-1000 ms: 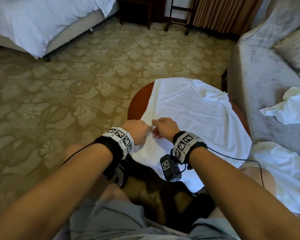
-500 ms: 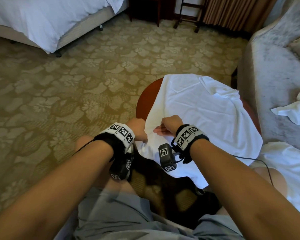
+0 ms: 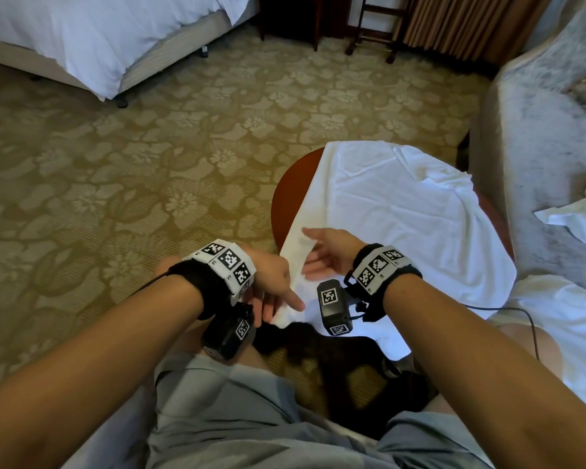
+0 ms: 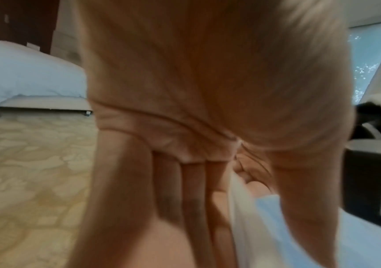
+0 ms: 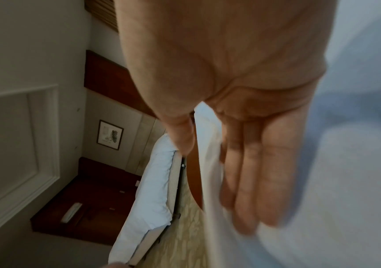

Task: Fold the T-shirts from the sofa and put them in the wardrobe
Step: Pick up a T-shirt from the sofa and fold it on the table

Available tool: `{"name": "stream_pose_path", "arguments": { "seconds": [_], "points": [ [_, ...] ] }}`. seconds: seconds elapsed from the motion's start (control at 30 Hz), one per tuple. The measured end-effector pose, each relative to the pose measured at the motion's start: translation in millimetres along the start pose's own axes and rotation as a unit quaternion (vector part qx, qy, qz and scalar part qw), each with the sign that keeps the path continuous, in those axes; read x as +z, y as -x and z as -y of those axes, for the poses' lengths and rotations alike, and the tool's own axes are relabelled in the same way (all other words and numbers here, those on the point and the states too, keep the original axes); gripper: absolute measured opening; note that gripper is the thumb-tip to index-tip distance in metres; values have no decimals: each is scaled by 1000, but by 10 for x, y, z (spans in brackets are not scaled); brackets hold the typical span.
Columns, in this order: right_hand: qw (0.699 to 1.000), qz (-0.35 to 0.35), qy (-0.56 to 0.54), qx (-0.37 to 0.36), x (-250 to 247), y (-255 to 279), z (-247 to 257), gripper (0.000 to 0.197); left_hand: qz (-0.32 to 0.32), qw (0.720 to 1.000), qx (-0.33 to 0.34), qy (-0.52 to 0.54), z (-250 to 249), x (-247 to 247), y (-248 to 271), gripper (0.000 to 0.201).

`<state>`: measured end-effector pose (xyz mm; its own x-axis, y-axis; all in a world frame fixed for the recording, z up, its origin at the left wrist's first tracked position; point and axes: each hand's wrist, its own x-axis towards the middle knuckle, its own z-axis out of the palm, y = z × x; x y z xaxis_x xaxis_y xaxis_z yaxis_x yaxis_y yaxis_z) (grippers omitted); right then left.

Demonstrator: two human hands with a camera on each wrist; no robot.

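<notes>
Where head view blurs, right hand (image 5: 231, 90) thumb-pinches white T-shirt (image 3: 403, 214) edge

Soft white cloth T-shirt (image 3: 403, 211) lies on a smooth, reddish-brown wooden table (image 3: 290, 198).
</notes>
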<state>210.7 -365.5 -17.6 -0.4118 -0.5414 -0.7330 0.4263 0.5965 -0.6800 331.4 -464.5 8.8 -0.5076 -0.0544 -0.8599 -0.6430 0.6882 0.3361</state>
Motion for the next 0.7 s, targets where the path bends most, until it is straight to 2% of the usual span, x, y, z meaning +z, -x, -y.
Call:
{"name": "stream_pose_path", "arguments": {
  "seconds": [0.07, 0.13, 0.23, 0.3, 0.37, 0.47, 0.53, 0.63, 0.7],
  "points": [
    [998, 8, 61, 8, 32, 37, -45, 35, 38, 999, 7, 9, 5, 11, 28, 48],
    [996, -4, 85, 1, 34, 11, -106, 21, 19, 999, 21, 17, 36, 15, 7, 40],
    [994, 10, 108, -2, 3, 64, -140, 19, -87, 993, 32, 76, 118, -40, -55, 21],
    [990, 30, 136, 7, -62, 170, -141, 26, -176, 979, 45, 96, 145, -113, -96, 21],
    [991, 8, 135, -6, -208, 260, -160, 26, -244, 963, 67, 96, 93, -199, -129, 24],
    [992, -98, 51, -57, -560, 407, -225, 17, -293, 947, 111, 69, -163, -285, -212, 23],
    [978, -188, -33, -85, -922, 487, -322, 11, -305, 941, 142, 38, -443, -291, -288, 21],
    [932, -352, -13, -83, -1506, 611, -563, 12, -312, 928, 199, -48, -931, -214, -453, 15],
    [895, -443, 18, -40, -1823, 735, -782, 32, -311, 914, 233, -114, -1268, -110, -605, 10]
  ]
}}
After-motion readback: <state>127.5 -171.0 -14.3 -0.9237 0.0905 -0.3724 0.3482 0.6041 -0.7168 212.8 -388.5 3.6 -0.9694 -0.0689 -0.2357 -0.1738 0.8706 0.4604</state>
